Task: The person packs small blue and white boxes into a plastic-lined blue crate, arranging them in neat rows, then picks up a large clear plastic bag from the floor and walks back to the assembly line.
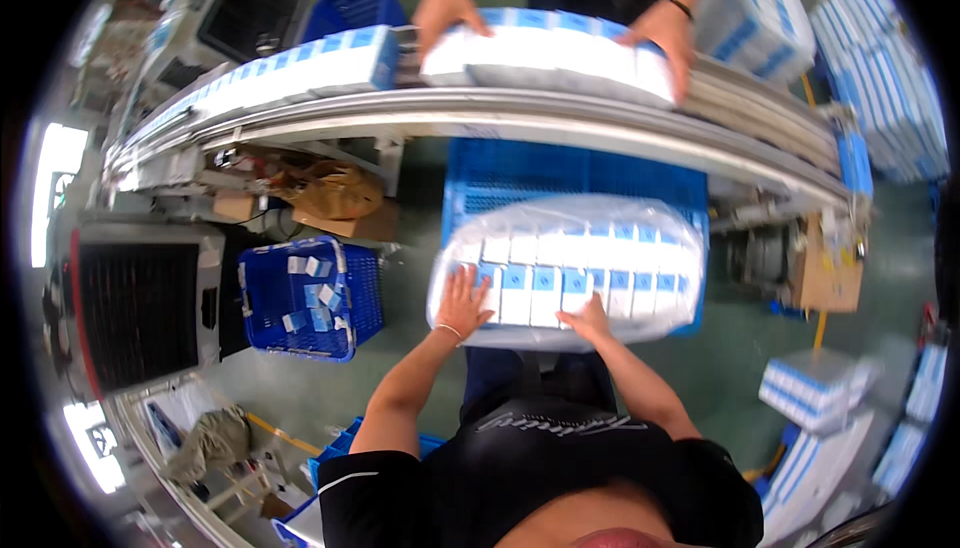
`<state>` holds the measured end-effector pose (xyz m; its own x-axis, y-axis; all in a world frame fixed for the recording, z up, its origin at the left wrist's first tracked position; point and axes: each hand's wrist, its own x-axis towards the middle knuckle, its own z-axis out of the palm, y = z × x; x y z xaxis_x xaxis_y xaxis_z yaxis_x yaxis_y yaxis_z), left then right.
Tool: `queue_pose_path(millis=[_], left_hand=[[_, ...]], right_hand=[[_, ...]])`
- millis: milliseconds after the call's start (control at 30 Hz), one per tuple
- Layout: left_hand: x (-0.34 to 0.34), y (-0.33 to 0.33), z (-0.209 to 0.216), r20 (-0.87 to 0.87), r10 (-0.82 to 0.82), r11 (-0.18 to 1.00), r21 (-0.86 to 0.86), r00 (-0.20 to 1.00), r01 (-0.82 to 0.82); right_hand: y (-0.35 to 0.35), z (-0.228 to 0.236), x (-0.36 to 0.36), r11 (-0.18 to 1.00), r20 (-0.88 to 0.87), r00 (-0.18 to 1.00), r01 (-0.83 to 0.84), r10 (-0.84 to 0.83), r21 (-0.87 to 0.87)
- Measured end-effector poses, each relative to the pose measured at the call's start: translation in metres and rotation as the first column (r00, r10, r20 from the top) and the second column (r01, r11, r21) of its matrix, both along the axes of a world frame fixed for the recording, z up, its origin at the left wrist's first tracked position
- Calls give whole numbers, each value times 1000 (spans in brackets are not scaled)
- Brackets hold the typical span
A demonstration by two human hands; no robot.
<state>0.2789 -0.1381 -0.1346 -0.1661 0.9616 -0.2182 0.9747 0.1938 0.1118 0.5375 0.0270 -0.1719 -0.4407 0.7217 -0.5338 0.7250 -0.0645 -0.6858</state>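
A clear plastic bag sits before me, opened out around two rows of small white-and-blue boxes. My left hand lies at the left end of the near row, fingers spread against the end boxes. At the front of that row, my right hand has thumb and index finger around a small box; its other fingers are mostly hidden. Under the bag is a blue plastic crate.
Across a conveyor rail, another person's hands hold a row of white boxes. More boxes line the conveyor leftward. A blue basket with several loose boxes stands left. Wrapped bundles are at right.
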Motion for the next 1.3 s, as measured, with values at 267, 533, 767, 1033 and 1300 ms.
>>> queue_pose_path(millis=[267,533,767,1033,1300], left_hand=[[-59,22,76,198,155,916,338,968,-216],[-337,130,218,-165,656,578,738,737,-349],[-373,200,267,-29,856,516,125,517,-847],[-404,234,260,159,750,656,-44,642,-754],[-284,288,209,359,539,736,239,762,-633]], right_hand=[[14,14,11,996,153,986,51,-62,78],[45,38,-6,877,-100,993,97,-57,470],[87,177,-90,963,-319,944,1,89,271],[240,244,-240,751,-500,854,237,140,616],[300,239,-285,931,-186,983,70,-2,359]])
